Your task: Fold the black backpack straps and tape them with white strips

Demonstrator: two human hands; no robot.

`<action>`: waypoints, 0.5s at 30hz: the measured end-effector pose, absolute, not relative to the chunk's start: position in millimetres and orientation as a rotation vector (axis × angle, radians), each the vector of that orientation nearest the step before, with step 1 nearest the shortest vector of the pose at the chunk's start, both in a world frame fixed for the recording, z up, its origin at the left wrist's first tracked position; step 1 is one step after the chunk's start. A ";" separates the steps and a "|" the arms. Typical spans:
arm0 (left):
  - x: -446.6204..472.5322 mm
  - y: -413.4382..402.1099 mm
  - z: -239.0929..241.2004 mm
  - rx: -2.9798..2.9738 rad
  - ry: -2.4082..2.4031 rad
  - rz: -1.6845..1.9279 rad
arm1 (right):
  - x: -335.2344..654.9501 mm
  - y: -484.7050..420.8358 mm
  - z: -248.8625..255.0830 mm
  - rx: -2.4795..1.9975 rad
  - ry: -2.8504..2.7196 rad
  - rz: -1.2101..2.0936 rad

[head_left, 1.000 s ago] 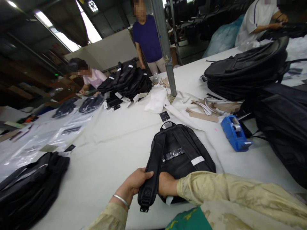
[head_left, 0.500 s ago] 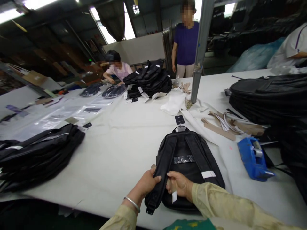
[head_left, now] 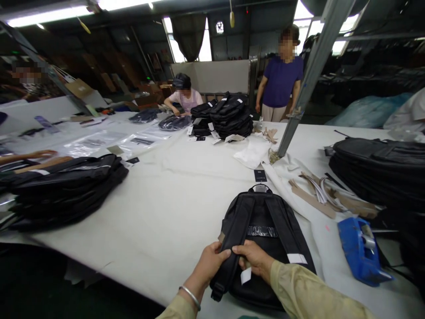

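Note:
A black backpack (head_left: 261,213) lies back side up in front of me, with its top handle pointing away. My left hand (head_left: 212,262) pinches the outer edge of its left shoulder strap (head_left: 239,221), thumb on top. On the strap's inner edge, my right hand (head_left: 254,257) closes with thumb and fingers. A beige strip shows by each hand at that strap, and a white tape end (head_left: 246,276) hangs below my right fingers. White tape (head_left: 296,258) crosses the right shoulder strap. A black tag (head_left: 260,175) lies beyond the handle.
Stacked black backpacks stand at left (head_left: 66,190), far middle (head_left: 232,117) and right (head_left: 375,164). A blue tape dispenser (head_left: 357,252) sits at right, near beige strips (head_left: 312,199). A metal post (head_left: 302,102) rises from the table. Co-workers are across it; another person's arms reach over the left stack.
The camera view has shifted, so the scene sits lower and further right. Both hands keep hold of the left strap. Another person's arms have appeared over the left stack.

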State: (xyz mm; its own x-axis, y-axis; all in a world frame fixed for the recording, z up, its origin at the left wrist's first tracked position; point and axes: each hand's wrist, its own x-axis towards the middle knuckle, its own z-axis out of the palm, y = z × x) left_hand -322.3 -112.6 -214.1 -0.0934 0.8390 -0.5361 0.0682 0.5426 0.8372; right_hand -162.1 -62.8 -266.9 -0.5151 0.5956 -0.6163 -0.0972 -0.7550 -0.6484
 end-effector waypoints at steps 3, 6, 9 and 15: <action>-322.7 -107.5 -221.9 0.854 1.533 0.764 | -159.4 -56.6 -263.0 -1.276 -0.894 2.268; -325.0 -103.6 -229.4 0.835 1.553 0.744 | -147.5 -48.1 -255.2 -1.335 -1.129 2.278; -330.1 -102.4 -235.8 0.833 1.557 0.735 | -128.0 -34.3 -238.9 -1.433 -1.582 2.208; -334.4 -101.2 -243.2 0.925 1.637 0.709 | -129.3 -6.1 -201.4 -1.347 -1.701 2.239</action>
